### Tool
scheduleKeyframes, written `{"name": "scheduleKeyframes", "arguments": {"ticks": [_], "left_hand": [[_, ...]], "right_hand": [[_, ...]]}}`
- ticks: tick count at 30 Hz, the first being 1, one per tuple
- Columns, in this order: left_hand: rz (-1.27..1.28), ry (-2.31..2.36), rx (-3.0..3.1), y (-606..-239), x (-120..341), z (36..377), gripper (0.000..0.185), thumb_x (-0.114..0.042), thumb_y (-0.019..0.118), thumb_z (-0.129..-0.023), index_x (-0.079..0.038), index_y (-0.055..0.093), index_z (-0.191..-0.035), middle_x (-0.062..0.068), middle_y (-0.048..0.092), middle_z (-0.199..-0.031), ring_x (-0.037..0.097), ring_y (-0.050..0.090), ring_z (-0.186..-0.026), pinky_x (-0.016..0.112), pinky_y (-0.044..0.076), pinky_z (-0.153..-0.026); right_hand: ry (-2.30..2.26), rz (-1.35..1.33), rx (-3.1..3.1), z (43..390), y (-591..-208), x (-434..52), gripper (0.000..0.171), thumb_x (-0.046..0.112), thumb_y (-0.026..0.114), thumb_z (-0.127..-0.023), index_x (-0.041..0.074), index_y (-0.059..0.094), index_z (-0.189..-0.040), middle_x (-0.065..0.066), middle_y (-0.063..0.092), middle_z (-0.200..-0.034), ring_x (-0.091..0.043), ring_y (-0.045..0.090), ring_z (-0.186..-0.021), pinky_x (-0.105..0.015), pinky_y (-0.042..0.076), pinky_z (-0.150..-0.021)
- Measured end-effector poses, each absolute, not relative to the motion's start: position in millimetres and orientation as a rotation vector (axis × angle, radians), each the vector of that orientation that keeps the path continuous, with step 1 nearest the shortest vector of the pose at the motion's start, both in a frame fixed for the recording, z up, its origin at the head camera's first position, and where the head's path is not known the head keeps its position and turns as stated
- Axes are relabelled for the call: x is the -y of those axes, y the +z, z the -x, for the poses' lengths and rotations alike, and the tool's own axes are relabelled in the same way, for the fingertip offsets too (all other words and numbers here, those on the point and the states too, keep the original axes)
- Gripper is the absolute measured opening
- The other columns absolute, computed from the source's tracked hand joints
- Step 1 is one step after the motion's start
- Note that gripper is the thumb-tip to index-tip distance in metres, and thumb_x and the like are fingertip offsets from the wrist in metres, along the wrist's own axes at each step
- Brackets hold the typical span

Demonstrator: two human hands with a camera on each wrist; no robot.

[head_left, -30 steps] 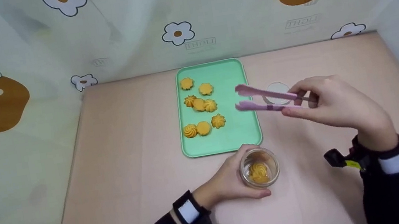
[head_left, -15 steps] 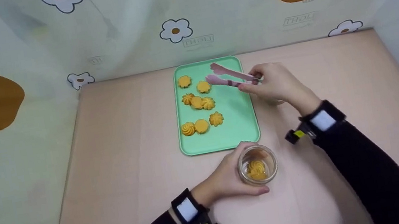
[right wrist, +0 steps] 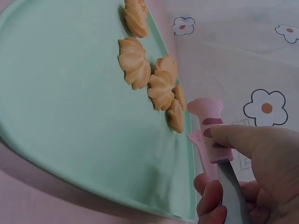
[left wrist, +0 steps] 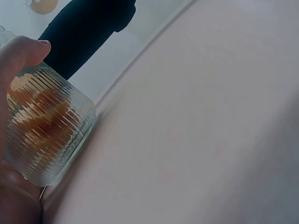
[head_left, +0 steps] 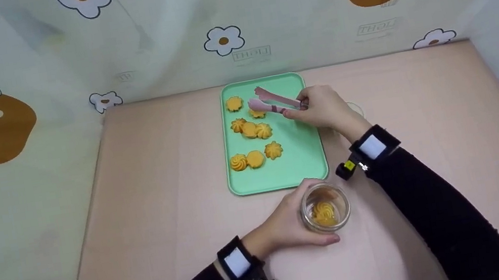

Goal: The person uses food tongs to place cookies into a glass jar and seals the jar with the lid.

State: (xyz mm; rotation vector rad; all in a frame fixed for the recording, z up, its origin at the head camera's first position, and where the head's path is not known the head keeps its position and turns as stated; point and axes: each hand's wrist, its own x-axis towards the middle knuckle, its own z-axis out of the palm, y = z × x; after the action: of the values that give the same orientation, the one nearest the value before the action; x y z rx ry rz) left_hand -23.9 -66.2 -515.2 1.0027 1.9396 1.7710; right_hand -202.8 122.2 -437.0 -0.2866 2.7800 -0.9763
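My right hand (head_left: 322, 107) grips pink tongs (head_left: 273, 101) over the far part of the green tray (head_left: 300, 162); their tips stand apart just above a cookie (head_left: 257, 113). Several orange cookies (head_left: 251, 132) lie on the tray's left half. In the right wrist view the right hand (right wrist: 247, 172) pinches the tongs (right wrist: 210, 128) beside the cookies (right wrist: 149, 77) on the tray (right wrist: 70, 116). My left hand (head_left: 288, 224) is wrapped round a ribbed glass jar (head_left: 324, 209) standing on the table in front of the tray, with cookies inside. The left wrist view shows the jar (left wrist: 44, 133) close up.
The pale pink table (head_left: 163, 198) is walled by a cartoon-printed curtain (head_left: 18, 71) at the back and sides. A clear round lid (head_left: 354, 109) lies right of the tray, partly hidden by my right wrist.
My right hand carried the tongs from right of the tray to its far part, then lowered the tips over a cookie. The left hand and jar stayed put.
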Motion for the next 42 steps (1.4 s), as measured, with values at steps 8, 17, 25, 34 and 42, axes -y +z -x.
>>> {"name": "scheduleKeyframes", "arguments": {"ticks": [8,17,25,34,42], "left_hand": [[-1.027,1.76,-1.969,-517,65,24,0.097,-0.017,0.103,-0.074,-0.016,0.046,-0.153,-0.005,0.065,-0.148,0.015,0.061,-0.137,0.039,0.047,-0.121],[-1.015,1.767,-1.94,-516,68,23,0.098,-0.014,0.103,-0.073,-0.016,0.046,-0.153,-0.004,0.064,-0.149,0.015,0.061,-0.138,0.039,0.046,-0.122],[-1.012,1.768,-1.928,-515,68,24,0.097,-0.014,0.102,-0.074,-0.017,0.045,-0.153,-0.004,0.064,-0.149,0.016,0.06,-0.138,0.04,0.046,-0.122],[-1.022,1.764,-1.946,-515,67,25,0.096,-0.015,0.103,-0.074,-0.018,0.046,-0.152,-0.003,0.065,-0.148,0.018,0.061,-0.138,0.039,0.046,-0.122],[-1.014,1.748,-1.957,-515,67,25,0.096,-0.016,0.103,-0.074,-0.02,0.046,-0.151,-0.005,0.065,-0.147,0.016,0.061,-0.137,0.039,0.046,-0.122]], "right_hand": [[-0.952,0.29,-2.767,203,-441,-124,0.061,0.048,0.08,-0.097,-0.006,0.074,-0.125,-0.019,0.072,-0.105,-0.024,0.06,-0.081,-0.031,0.047,-0.064],[-0.96,0.288,-2.745,199,-441,-121,0.057,0.046,0.084,-0.095,-0.004,0.076,-0.122,-0.017,0.074,-0.103,-0.023,0.061,-0.081,-0.029,0.047,-0.064],[-0.953,0.295,-2.731,197,-439,-122,0.042,0.041,0.086,-0.095,0.002,0.081,-0.109,-0.01,0.071,-0.092,-0.019,0.059,-0.078,-0.03,0.046,-0.063],[-0.958,0.357,-2.788,191,-444,-123,0.033,0.037,0.083,-0.098,0.004,0.081,-0.094,-0.006,0.068,-0.078,-0.016,0.056,-0.066,-0.027,0.043,-0.054],[-0.955,0.547,-2.908,183,-440,-130,0.035,0.038,0.075,-0.104,0.004,0.08,-0.096,-0.006,0.067,-0.077,-0.018,0.053,-0.066,-0.031,0.041,-0.054]]}}
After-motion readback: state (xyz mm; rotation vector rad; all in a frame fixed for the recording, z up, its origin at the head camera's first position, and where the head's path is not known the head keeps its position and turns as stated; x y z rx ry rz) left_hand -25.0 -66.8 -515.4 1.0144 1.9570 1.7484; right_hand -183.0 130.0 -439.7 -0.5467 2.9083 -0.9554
